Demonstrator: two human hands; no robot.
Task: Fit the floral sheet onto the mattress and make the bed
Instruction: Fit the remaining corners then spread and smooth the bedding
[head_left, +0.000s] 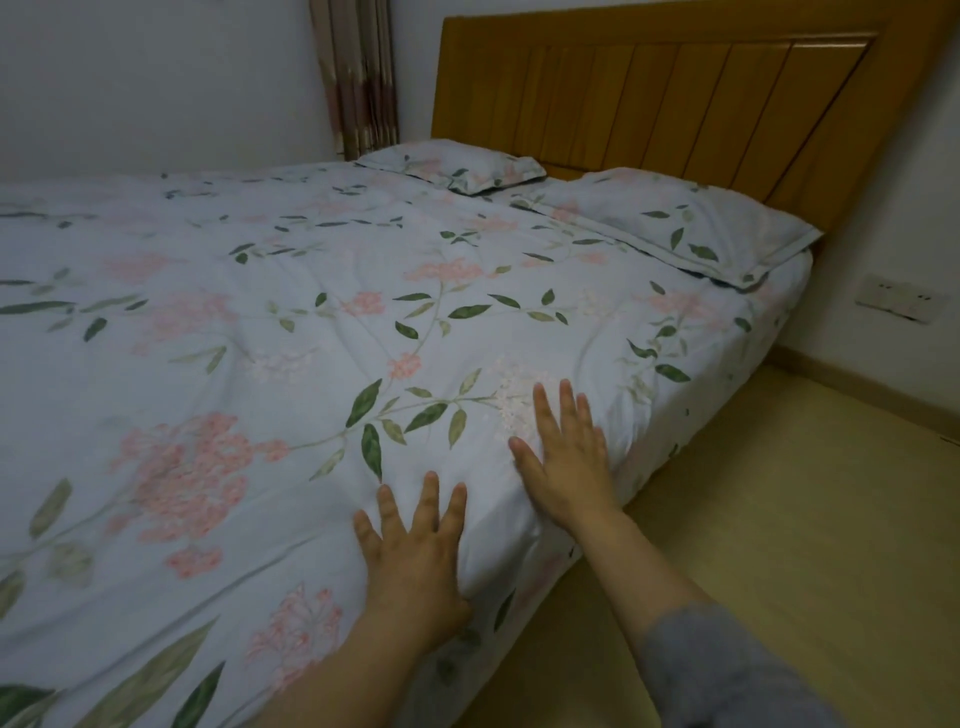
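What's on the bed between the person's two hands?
Only the floral sheet: the stretch between the left hand and the right hand, both flat on it, is bare cloth in the head view.

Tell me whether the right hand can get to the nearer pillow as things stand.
Probably yes, with a lean: the right hand lies flat on the floral sheet, and only open sheet runs from it to the nearer pillow.
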